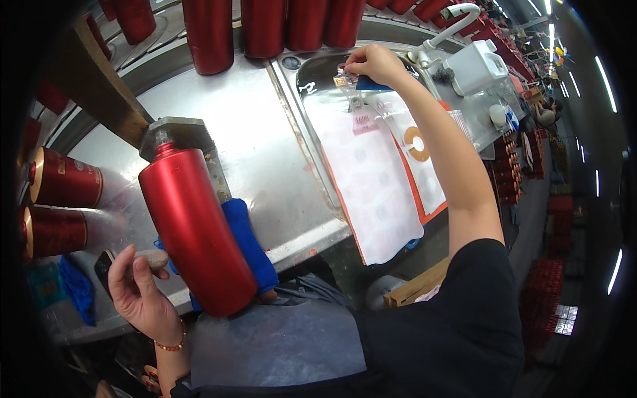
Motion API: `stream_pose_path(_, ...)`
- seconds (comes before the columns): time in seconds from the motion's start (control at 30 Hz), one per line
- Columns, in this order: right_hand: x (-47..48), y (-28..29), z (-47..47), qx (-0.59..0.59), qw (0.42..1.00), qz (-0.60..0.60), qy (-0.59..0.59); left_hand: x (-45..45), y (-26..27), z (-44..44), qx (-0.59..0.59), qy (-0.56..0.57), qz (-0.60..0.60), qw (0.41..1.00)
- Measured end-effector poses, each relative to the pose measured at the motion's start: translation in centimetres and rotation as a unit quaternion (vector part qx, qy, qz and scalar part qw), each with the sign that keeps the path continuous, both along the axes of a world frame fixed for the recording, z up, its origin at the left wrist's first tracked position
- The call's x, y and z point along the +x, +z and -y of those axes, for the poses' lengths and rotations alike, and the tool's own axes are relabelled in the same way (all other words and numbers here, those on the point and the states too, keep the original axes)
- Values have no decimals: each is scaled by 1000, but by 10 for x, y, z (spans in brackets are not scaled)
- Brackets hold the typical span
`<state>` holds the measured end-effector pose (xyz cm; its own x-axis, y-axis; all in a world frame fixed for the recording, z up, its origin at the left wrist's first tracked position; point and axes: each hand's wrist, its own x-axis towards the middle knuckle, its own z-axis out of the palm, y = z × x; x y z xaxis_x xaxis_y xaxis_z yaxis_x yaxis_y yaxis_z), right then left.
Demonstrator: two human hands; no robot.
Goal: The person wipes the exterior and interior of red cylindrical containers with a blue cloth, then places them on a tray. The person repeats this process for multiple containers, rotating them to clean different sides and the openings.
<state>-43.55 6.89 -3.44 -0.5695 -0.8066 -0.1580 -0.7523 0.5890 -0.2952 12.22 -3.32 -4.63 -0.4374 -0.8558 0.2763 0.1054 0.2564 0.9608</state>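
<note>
My left hand (144, 298) is at the lower left, its fingers around a beige rounded thing (151, 258) whose kind I cannot tell. Just right of it, a glossy red metal bottle (196, 229) lies tilted, its neck at a metal bracket (191, 130) and a blue cloth (251, 248) beside it. My right hand (366, 65) reaches over the sink (318, 64) and pinches a small clear decal (354, 88) with gold and green print. Below that hand, a printed decal sheet (383, 184) hangs over the sink's front edge, beside another sheet with a gold ring (418, 144).
Several red bottles (206, 35) stand along the back. Two red bottles with gold bases (67, 179) lie at the left near a phone (103, 268) and a blue cloth (77, 291). A white faucet (450, 32) and white jug (475, 67) are right of the sink. A person (547, 112) is far off.
</note>
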Motion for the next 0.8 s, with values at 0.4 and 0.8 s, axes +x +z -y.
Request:
stream_pose_path(0.4, 30, 30, 3, -136, 982, -127, 43, -26, 28, -10, 53, -107, 124, 985)
stream_pose_path(0.8, 265, 175, -33, -266, 909, 41, 318, -40, 30, 1, 221, -224, 33, 949)
